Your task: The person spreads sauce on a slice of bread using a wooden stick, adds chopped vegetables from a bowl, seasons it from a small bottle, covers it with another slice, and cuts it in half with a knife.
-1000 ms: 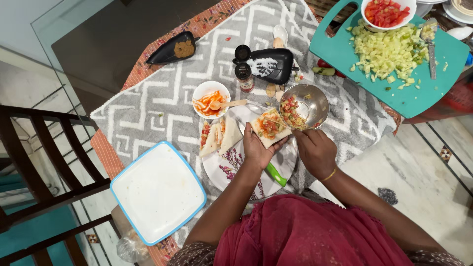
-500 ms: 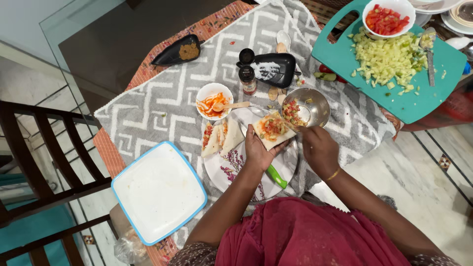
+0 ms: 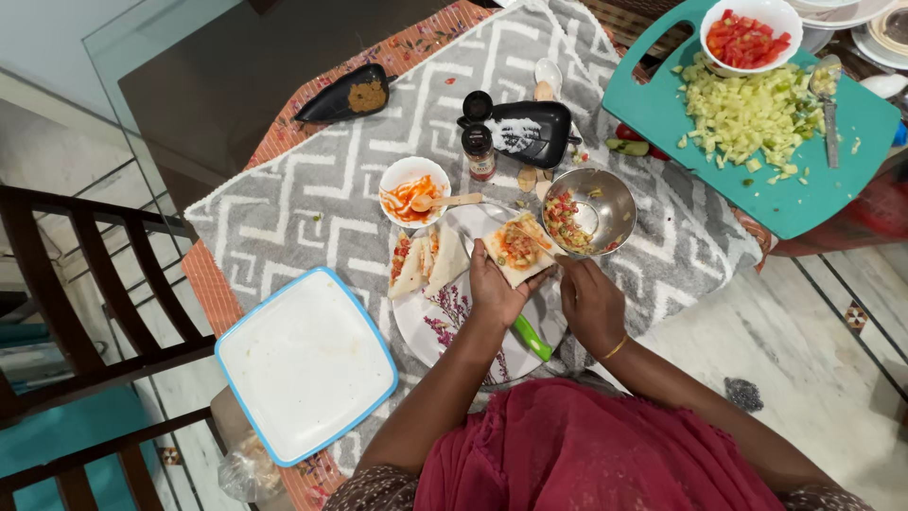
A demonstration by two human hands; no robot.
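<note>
A person in a red garment works over a glass table spread with a grey-and-white zigzag mat (image 3: 312,203), the left hand (image 3: 494,289) cupped under a slice of bread (image 3: 515,248) heaped with chopped red and green filling, fingers curled up around its near edge. The right hand (image 3: 591,301) is closed on a thin utensil whose tip lies on the filling; the utensil is too slim to make out clearly. The bread is held just above the far edge of a white plate with a purple flower print (image 3: 445,326), where two filled bread triangles (image 3: 423,262) lie at the left and a green-handled knife (image 3: 530,337) pokes out from under the left wrist. Just right of the bread stands a steel bowl (image 3: 605,203) holding more of the chopped mix. Beyond the plate sits a small white bowl of red sauce (image 3: 411,189) with a wooden spoon resting in it, then a small spice jar with a dark label and dark cap (image 3: 479,151), its separate lid beside it, and a black leaf-shaped dish of white powder (image 3: 530,132). A second black leaf-shaped dish (image 3: 345,95) with brown powder lies far left on the mat. At far right, a teal cutting board (image 3: 813,180) carries a pile of diced pale-green vegetable and a white bowl of chopped tomato (image 3: 747,28). Near left rests a square white lid with a blue rim (image 3: 303,364), and a dark wooden chair (image 3: 76,312) stands at the left edge.
</note>
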